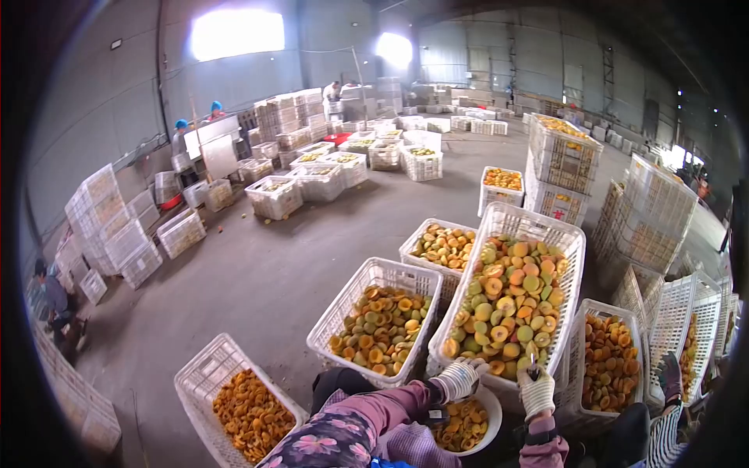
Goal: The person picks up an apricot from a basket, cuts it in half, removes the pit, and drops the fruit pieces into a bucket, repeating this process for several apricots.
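Grey concrete floor fills most of the hall, with pale corrugated walls behind. Tall stack of white crates at right, orange fruit showing on top. More crates of fruit stand further back, co-workers near them at left.

Biggest crate up close is the fruit crate, tilted down toward the person, full of green-orange fruit, some whole-looking, some cut open. Left of it: a crate of cut fruit. Behind that, a smaller-looking crate of halves. Lower left: a crate of darker orange pieces. Right of the fruit crate: another crate of orange halves.

White bowl with orange halves sits below the fruit crate's near end, between the forearms.

Left hand, striped glove, is at the near rim of the fruit crate, above the bowl; can't tell if it grips anything. Right hand, also gloved, is closed round a small tool, tip up, against the fruit at that end.
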{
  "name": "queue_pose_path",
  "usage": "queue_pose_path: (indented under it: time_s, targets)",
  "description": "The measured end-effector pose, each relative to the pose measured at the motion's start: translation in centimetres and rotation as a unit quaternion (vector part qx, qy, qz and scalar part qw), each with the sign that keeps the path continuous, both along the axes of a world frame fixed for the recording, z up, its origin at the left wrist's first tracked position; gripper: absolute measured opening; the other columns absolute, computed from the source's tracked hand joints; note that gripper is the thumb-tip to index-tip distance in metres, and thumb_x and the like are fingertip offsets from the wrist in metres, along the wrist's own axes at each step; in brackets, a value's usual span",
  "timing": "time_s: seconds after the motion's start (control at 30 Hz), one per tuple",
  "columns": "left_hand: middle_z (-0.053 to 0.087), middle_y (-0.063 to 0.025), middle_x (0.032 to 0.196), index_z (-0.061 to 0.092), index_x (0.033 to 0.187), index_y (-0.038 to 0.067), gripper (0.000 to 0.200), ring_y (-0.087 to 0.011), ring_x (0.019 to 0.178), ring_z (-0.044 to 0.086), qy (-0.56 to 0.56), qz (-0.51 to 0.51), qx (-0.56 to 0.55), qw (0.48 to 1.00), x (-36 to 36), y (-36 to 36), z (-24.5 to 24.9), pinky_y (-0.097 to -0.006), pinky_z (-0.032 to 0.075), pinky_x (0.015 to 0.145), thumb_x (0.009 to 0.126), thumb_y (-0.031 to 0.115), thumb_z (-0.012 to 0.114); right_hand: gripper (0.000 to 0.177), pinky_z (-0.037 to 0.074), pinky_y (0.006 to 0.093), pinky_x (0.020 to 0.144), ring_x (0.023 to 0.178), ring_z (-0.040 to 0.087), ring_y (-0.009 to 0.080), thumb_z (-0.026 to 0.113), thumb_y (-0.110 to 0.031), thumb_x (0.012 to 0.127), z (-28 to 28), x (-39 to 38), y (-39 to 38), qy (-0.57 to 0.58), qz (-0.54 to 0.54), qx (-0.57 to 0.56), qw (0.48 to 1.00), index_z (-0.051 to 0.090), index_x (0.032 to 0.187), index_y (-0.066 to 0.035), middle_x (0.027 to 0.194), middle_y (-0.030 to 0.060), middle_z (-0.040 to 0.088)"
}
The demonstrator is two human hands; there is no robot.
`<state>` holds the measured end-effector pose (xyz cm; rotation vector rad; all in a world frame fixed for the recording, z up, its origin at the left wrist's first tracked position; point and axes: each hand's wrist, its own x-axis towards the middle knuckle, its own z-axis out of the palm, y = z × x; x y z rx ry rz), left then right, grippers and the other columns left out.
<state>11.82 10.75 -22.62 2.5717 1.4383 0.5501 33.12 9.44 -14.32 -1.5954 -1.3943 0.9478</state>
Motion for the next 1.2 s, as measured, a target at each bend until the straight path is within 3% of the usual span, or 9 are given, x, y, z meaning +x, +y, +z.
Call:
queue_pose_path:
  time_s: [0.1, 0.27, 0.33, 0.47, 0.53, 0.67, 0.8, 0.93, 1.2]
  targets:
    - [0.062, -0.0189, 0.099, 0.056, 0.105, 0.002, 0.031, -0.0344, 0.092, 0.060, 0.091, 0.052, -0.232, 0.967, -0.6, 2.9, 4.6, -0.0419, 0.048, 0.076, 0.082, 0.020, 0.049, 0.022, 0.046, 0.0297, 0.054, 0.052, 0.051, 0.0128, 0.066, -0.022, 0.075, -4.1, 3.1, 1.7, -0.115, 0.004, 0.063, 0.991, 0.060, 0.076, 0.000, 0.059, 0.0037, 0.060]
    - [0.063, -0.0181, 0.081, 0.060, 0.090, 0.002, 0.025, -0.0356, 0.079, 0.061, 0.114, 0.007, -0.170, 0.979, -0.7, 4.7, 1.4, -0.0434, 0.049, 0.069, 0.078, 0.023, 0.054, 0.023, 0.047, 0.0315, 0.049, 0.051, 0.056, 0.0165, 0.066, -0.020, 0.078, -3.7, 4.3, 1.7, 0.031, -0.003, -0.134, 0.990, 0.062, 0.088, 0.000, 0.062, 0.0041, 0.061]
    - [0.063, -0.0175, 0.084, 0.060, 0.093, 0.003, 0.025, -0.0340, 0.082, 0.062, 0.114, 0.017, -0.170, 0.979, -0.6, 4.2, 1.1, -0.0422, 0.049, 0.070, 0.078, 0.022, 0.056, 0.025, 0.047, 0.0319, 0.048, 0.050, 0.055, 0.0167, 0.067, -0.022, 0.077, -4.7, 4.3, 1.6, 0.039, -0.020, -0.153, 0.987, 0.062, 0.088, 0.000, 0.063, 0.0052, 0.061]
    - [0.063, -0.0173, 0.086, 0.059, 0.096, 0.003, 0.026, -0.0340, 0.083, 0.061, 0.087, 0.024, -0.175, 0.980, -0.5, 3.6, 0.9, -0.0420, 0.049, 0.071, 0.075, 0.019, 0.058, 0.038, 0.051, 0.0402, 0.064, 0.070, 0.064, 0.0334, 0.064, -0.034, 0.072, -8.8, 4.7, 2.0, -0.224, 0.023, 0.001, 0.974, 0.062, 0.090, 0.000, 0.073, 0.0192, 0.064]
    - [0.063, -0.0167, 0.093, 0.059, 0.099, 0.004, 0.029, -0.0331, 0.090, 0.061, 0.101, 0.042, -0.175, 0.979, -0.7, 3.0, 1.4, -0.0414, 0.049, 0.076, 0.074, 0.018, 0.062, 0.037, 0.049, 0.0428, 0.072, 0.080, 0.061, 0.0394, 0.062, -0.033, 0.072, -2.6, 1.9, -0.3, -0.290, 0.014, -0.010, 0.957, 0.062, 0.089, 0.000, 0.077, 0.0231, 0.063]
    - [0.061, -0.0172, 0.101, 0.058, 0.102, 0.004, 0.032, -0.0327, 0.098, 0.058, 0.071, 0.034, -0.124, 0.989, -1.9, 2.4, 0.8, -0.0395, 0.047, 0.084, 0.074, 0.019, 0.062, 0.041, 0.049, 0.0417, 0.077, 0.089, 0.060, 0.0351, 0.066, -0.040, 0.073, -5.3, 1.2, 0.2, -0.382, 0.037, 0.037, 0.923, 0.062, 0.097, -0.007, 0.096, 0.0185, 0.061]
    - [0.064, -0.0176, 0.096, 0.059, 0.105, 0.004, 0.027, -0.0318, 0.094, 0.061, 0.220, 0.060, -0.107, 0.968, -3.6, 2.8, 1.1, -0.0404, 0.048, 0.081, 0.082, 0.013, 0.049, 0.041, 0.048, 0.0433, 0.082, 0.097, 0.059, 0.0339, 0.063, -0.041, 0.078, -4.1, 0.3, 0.2, -0.426, 0.108, -0.064, 0.896, 0.059, 0.105, -0.010, 0.118, 0.0177, 0.050]
    - [0.063, -0.0144, 0.108, 0.060, 0.111, 0.007, 0.028, -0.0279, 0.101, 0.061, 0.315, 0.059, -0.163, 0.933, -2.6, 5.4, 0.2, -0.0413, 0.050, 0.080, 0.086, 0.014, 0.047, 0.042, 0.048, 0.0404, 0.083, 0.101, 0.057, 0.0327, 0.065, -0.038, 0.075, -5.4, 0.0, 0.8, -0.438, 0.102, -0.048, 0.892, 0.059, 0.106, -0.011, 0.118, 0.0175, 0.051]
    - [0.065, -0.0170, 0.097, 0.064, 0.098, 0.004, 0.023, -0.0302, 0.091, 0.063, 0.282, 0.001, -0.119, 0.952, -3.6, 4.7, 1.5, -0.0390, 0.051, 0.074, 0.082, 0.013, 0.050, 0.041, 0.048, 0.0401, 0.085, 0.102, 0.059, 0.0299, 0.060, -0.038, 0.080, -7.6, -1.2, 2.7, -0.477, 0.103, -0.120, 0.864, 0.059, 0.110, -0.010, 0.109, 0.0149, 0.061]
